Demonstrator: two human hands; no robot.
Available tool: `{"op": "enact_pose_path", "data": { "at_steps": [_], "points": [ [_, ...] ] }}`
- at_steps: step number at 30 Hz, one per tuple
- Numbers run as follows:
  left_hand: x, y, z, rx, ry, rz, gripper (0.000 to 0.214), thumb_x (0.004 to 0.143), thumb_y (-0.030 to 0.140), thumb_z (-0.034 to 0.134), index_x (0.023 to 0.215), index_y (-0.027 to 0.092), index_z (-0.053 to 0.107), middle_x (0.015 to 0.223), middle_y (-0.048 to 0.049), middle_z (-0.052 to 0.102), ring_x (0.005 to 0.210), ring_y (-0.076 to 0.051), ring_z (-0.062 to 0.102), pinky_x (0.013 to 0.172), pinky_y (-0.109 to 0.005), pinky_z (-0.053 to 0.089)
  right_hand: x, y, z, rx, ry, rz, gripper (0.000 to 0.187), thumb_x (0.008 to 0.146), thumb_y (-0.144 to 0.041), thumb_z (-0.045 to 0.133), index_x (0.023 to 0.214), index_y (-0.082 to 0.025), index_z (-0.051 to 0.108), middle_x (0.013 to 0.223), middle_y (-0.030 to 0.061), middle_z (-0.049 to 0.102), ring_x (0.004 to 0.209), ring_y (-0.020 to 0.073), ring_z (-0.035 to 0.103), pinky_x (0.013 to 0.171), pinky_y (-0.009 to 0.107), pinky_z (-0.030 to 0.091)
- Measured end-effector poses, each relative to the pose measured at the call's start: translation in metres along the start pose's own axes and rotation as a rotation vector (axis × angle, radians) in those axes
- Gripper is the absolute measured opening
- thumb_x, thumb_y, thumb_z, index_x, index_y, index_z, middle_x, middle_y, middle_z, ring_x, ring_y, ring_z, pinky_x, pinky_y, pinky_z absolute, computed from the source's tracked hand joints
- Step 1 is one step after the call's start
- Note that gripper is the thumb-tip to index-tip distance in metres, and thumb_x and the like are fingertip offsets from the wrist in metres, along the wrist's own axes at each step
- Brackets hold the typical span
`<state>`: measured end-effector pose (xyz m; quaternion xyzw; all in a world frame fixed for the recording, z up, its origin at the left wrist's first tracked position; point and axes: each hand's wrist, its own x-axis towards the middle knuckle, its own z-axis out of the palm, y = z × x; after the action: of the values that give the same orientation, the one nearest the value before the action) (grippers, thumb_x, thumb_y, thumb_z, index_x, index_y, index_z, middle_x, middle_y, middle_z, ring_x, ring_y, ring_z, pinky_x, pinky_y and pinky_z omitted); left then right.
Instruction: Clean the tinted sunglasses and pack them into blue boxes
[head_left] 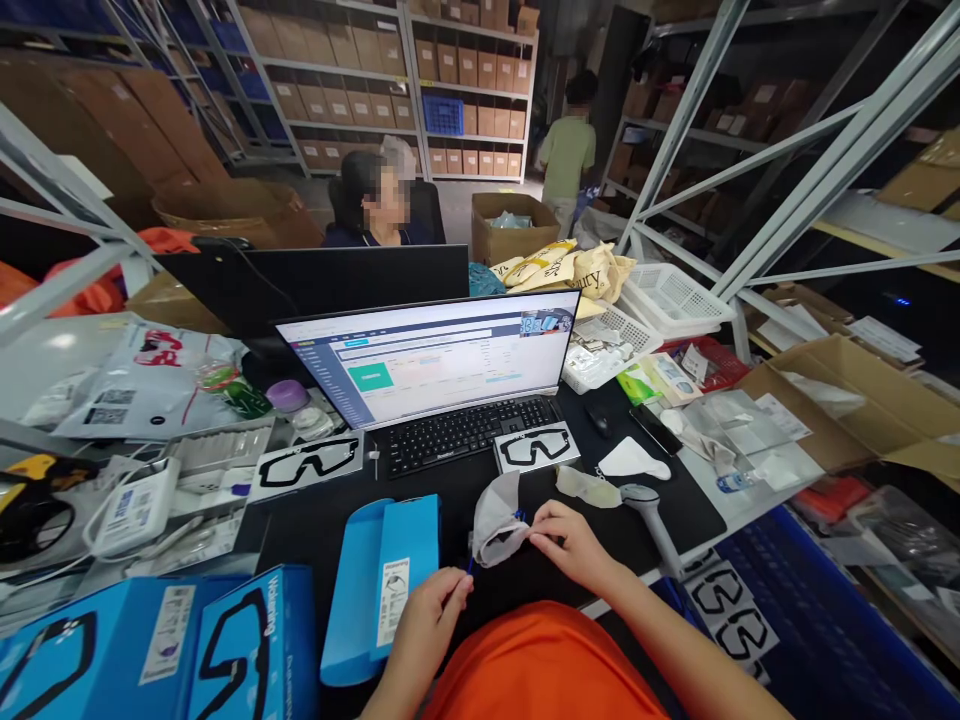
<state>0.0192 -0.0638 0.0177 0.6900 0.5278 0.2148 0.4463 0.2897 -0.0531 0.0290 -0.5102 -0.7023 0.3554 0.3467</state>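
Note:
A pale grey cloth drawstring pouch (496,515) hangs over the black desk mat between my hands. My left hand (435,612) is closed, its thumb and fingers pinching a thin blue cord at the pouch's left side. With thumb and fingers together, my right hand (571,542) grips the pouch's right edge, close to another bit of blue cord. What the pouch contains, if anything, I cannot make out. Just left of it lies an opened blue box (409,545) with a white label.
A monitor (450,355) and keyboard (472,432) stand ahead. White cards with black goggle outlines (534,447) lie before them. A barcode scanner (651,520), mouse (598,420) and phone (655,430) are to the right. Blue goggle boxes (255,645) sit front left. A person (382,205) sits opposite.

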Motion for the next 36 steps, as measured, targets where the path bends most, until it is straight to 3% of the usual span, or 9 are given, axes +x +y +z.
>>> {"op": "enact_pose_path", "data": {
  "at_steps": [2,5,9,11,13,16,24,28,36],
  "points": [
    [0.0,0.001,0.003,-0.004,-0.011,0.008,0.043,0.097,0.05,0.04,0.071,0.021,0.06,0.07,-0.0025,0.061,0.07,-0.02,0.06,0.066,-0.028,0.041,-0.002,0.009,0.003,0.108,0.046,0.102,0.023,0.095,-0.032,0.057,0.084,-0.02,0.073,0.087,0.0055,0.065,0.075,0.0171,0.061,0.068,0.029,0.05],
    [-0.001,0.001,0.005,-0.005,-0.029,0.013,0.044,0.097,0.049,0.04,0.068,0.021,0.056,0.07,-0.0023,0.06,0.07,-0.02,0.059,0.066,-0.028,0.041,-0.003,0.021,0.008,0.169,0.099,0.177,0.02,0.096,-0.026,0.049,0.105,-0.02,0.066,0.096,0.0053,0.066,0.065,0.0132,0.06,0.065,0.028,0.05],
    [-0.002,0.002,0.006,0.017,-0.046,0.019,0.043,0.097,0.048,0.04,0.068,0.021,0.055,0.071,-0.0023,0.06,0.071,-0.02,0.059,0.067,-0.028,0.041,0.004,0.021,0.011,0.158,0.048,0.16,0.053,0.085,-0.013,0.056,0.137,-0.026,0.053,0.127,0.0091,0.057,0.075,0.0123,0.059,0.075,0.03,0.051],
    [-0.002,0.003,0.006,0.032,-0.058,0.021,0.043,0.098,0.048,0.04,0.069,0.021,0.056,0.072,-0.0026,0.06,0.071,-0.02,0.06,0.067,-0.028,0.041,0.013,0.017,0.011,0.194,-0.001,0.18,0.053,0.08,-0.01,0.06,0.13,-0.027,0.062,0.124,0.0073,0.059,0.073,0.0124,0.057,0.074,0.029,0.049],
    [-0.002,0.004,0.006,0.045,-0.067,0.011,0.044,0.098,0.049,0.039,0.069,0.021,0.057,0.072,-0.0029,0.06,0.071,-0.02,0.059,0.067,-0.028,0.04,0.023,0.014,0.012,0.261,-0.004,0.237,0.034,0.076,-0.011,0.065,0.106,-0.024,0.075,0.104,0.0043,0.066,0.07,0.0136,0.055,0.071,0.029,0.046],
    [-0.004,0.003,0.004,0.042,-0.057,-0.005,0.045,0.097,0.052,0.04,0.069,0.021,0.056,0.073,-0.0033,0.061,0.071,-0.02,0.06,0.066,-0.028,0.04,0.033,0.015,0.011,0.344,0.032,0.316,0.006,0.074,-0.018,0.072,0.079,-0.021,0.076,0.074,0.0005,0.063,0.065,0.0152,0.054,0.066,0.028,0.041],
    [-0.009,-0.015,-0.008,-0.056,0.055,-0.03,0.051,0.093,0.061,0.039,0.071,0.021,0.062,0.066,-0.0022,0.059,0.064,-0.02,0.057,0.063,-0.028,0.041,0.026,0.006,0.0,0.762,-0.031,0.459,0.037,0.074,-0.053,0.074,0.081,-0.02,0.06,0.062,-0.0054,0.051,0.05,0.0086,0.036,0.054,0.025,0.032],
    [-0.01,-0.02,-0.01,-0.099,0.066,-0.065,0.055,0.091,0.066,0.039,0.073,0.02,0.063,0.064,-0.0014,0.057,0.06,-0.018,0.054,0.058,-0.027,0.04,0.018,-0.004,-0.003,0.939,-0.082,0.485,0.041,0.071,-0.05,0.08,0.089,-0.022,0.054,0.057,-0.0094,0.041,0.054,0.0095,0.036,0.063,0.025,0.038],
    [-0.009,-0.017,-0.015,-0.086,0.071,-0.032,0.061,0.089,0.072,0.037,0.068,0.02,0.061,0.06,-0.001,0.056,0.058,-0.018,0.054,0.058,-0.026,0.041,0.014,-0.011,-0.011,1.034,-0.081,0.495,0.045,0.074,-0.041,0.081,0.105,-0.023,0.053,0.057,-0.0092,0.048,0.058,0.0113,0.045,0.068,0.027,0.042]
  ]
}}
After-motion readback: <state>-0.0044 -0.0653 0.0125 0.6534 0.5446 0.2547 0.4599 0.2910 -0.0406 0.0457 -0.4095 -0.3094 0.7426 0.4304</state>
